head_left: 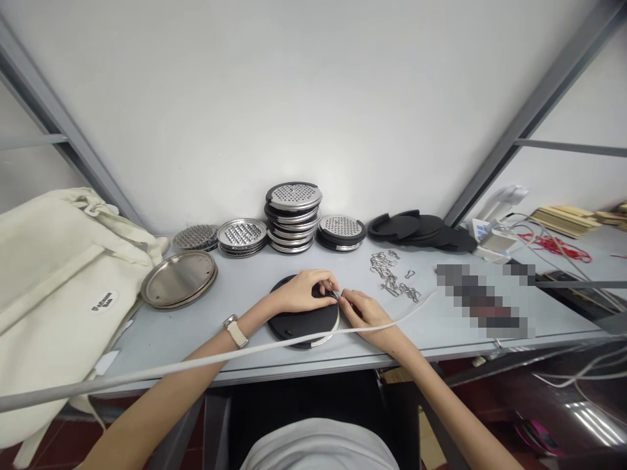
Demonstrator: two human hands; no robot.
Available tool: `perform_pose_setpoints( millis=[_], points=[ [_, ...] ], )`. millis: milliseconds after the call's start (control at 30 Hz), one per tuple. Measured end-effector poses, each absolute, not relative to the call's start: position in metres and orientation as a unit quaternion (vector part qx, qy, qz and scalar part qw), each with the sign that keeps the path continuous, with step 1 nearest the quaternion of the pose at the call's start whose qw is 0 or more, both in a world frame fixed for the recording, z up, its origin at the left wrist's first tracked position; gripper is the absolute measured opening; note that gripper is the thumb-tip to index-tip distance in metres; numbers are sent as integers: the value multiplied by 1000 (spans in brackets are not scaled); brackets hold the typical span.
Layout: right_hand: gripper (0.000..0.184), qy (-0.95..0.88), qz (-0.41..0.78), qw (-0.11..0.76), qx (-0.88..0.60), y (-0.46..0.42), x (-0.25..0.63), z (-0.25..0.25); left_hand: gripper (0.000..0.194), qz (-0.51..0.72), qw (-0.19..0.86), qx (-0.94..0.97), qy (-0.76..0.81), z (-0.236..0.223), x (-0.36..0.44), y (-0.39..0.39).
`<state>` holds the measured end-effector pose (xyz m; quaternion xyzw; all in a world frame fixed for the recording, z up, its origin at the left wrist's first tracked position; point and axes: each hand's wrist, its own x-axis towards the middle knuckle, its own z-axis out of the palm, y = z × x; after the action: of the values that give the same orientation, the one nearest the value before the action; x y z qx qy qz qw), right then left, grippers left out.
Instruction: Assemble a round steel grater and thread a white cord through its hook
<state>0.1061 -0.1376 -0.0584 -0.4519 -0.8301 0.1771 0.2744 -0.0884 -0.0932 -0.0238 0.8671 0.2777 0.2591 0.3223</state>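
Note:
A black round lid with a metal rim [302,322] lies on the grey table [206,326] right in front of me. My left hand [304,292] rests on its far edge, fingers curled and pinched at a small metal clip [336,295]. My right hand [363,310] meets it from the right, fingers pinched on the same small clip at the lid's upper right rim. A watch sits on my left wrist.
A stack of perforated metal discs [292,217] stands at the back, with more discs [241,235] beside it, a flat metal plate [179,279], black covers [421,228] and loose metal clips [392,274]. A cream bag [59,274] fills the left. A white cable [196,362] crosses the front.

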Motion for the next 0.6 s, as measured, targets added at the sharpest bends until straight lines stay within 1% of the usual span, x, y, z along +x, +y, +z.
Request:
perform_pose_setpoints(
  millis=[400, 600],
  points=[
    [25, -824, 185, 280, -457, -138, 105, -58, 19, 255, 342, 858, 286, -24, -89, -91],
    [27, -801, 219, 306, -467, -136, 107, -63, 19, 259, 349, 853, 291, -25, -89, -91]
  ],
)
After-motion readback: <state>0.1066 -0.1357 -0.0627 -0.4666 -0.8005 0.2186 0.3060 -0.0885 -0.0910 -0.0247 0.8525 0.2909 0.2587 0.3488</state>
